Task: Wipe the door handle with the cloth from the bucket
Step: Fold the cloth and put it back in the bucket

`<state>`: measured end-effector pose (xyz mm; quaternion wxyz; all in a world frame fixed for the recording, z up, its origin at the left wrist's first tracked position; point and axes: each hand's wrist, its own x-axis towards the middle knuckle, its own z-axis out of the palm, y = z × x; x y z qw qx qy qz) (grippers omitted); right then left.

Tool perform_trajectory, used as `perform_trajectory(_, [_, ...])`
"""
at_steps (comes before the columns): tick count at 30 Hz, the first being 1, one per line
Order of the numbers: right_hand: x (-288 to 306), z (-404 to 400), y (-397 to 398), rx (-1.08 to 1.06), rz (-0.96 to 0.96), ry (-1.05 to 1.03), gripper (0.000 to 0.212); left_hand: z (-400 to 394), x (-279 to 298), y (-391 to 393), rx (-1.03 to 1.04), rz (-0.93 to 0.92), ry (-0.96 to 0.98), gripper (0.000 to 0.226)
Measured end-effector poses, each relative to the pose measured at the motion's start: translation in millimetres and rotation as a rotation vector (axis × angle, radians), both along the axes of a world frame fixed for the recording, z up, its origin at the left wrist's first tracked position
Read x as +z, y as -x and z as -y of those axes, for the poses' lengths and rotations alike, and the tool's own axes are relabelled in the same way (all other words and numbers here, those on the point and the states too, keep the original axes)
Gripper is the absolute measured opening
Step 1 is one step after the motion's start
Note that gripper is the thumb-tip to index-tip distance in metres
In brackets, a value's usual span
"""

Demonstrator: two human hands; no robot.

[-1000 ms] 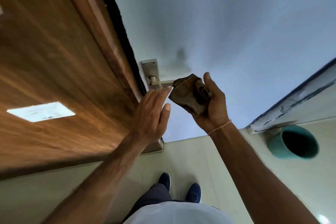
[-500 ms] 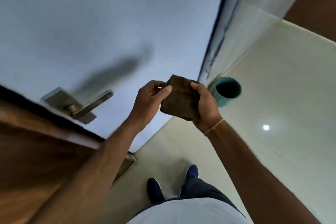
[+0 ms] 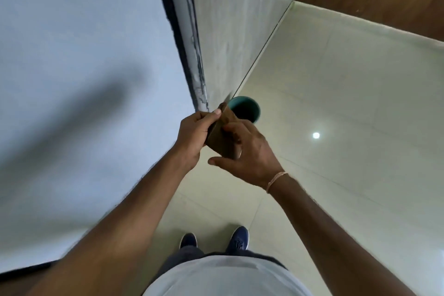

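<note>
Cloth: brown, folded flat, and there it is at chest height between the two hands (image 3: 219, 138), upper corner poking up in front of the bucket's rim
Left hand: coming in from the left (image 3: 192, 136), fingers curled round the cloth's left edge, thumb tip pressed on the top corner, a firm pinch
Right hand: over on the right (image 3: 245, 155), knuckles towards the camera, fingers bent over the cloth's right face, thumb stretched out underneath and pointing left (whether that thumb actually touches the fabric, I cannot tell)
Hands together: close, with only the cloth between them, both gripping it, one on each side
Wristband: thin orange thread (image 3: 276, 180) round the right wrist
Bucket: teal, round, dark inside (image 3: 251, 109), standing on the floor just beyond the hands, tucked by the foot of the glass panel; the cloth's top corner overlaps its near rim in this view
Door: pale blue-grey face (image 3: 84, 55) filling the left side, a soft blurred shadow across it, dark edge strip running down to the floor
Glass panel: upright, streaky (image 3: 235, 31), just right of the door's edge
Floor: glossy cream tiles (image 3: 348, 127), one bright light spot reflected to the right of the bucket
Feet: two dark blue shoes (image 3: 237, 239), side by side below the hands
</note>
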<state>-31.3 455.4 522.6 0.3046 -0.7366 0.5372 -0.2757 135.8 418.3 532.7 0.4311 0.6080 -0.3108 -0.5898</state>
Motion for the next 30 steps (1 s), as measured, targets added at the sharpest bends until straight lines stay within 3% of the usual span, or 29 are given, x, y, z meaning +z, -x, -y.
perform_trajectory(3, [-8, 31, 21, -0.090, 0.026, 0.017, 0.073, 31, 1, 24, -0.054, -0.113, -0.022, 0.038])
perform_trajectory(6, [-14, 70, 37, -0.223, 0.112, 0.067, 0.042, 65, -5, 45, -0.091, -0.163, -0.005, 0.031])
perform_trajectory(8, [-17, 99, 49, -0.307, 0.213, -0.016, 0.019, 93, -13, 57, -0.092, -0.144, -0.020, 0.019])
perform_trajectory(11, [-23, 144, 69, -0.383, 0.300, -0.171, 0.004, 139, -25, 69, -0.101, -0.075, -0.034, 0.013])
perform_trajectory(13, [-33, 185, 86, -0.482, 0.375, -0.262, 0.003, 178, -35, 75, -0.116, -0.019, -0.029, 0.016])
perform_trajectory(16, [-46, 246, 113, -0.670, 0.569, -0.480, 0.017, 234, -48, 82, -0.111, 0.024, -0.033, 0.019])
perform_trajectory(19, [-49, 298, 128, -0.754, 0.384, -0.437, 0.026, 289, -56, 92, -0.126, 0.081, -0.047, 0.019])
perform_trajectory(23, [-47, 348, 114, -0.526, 0.119, -0.281, 0.025, 342, -61, 114, -0.220, 0.130, -0.036, 0.021])
perform_trajectory(30, [-60, 415, 126, -0.399, 0.138, -0.366, 0.015, 404, -69, 143, -0.177, 0.149, -0.027, 0.022])
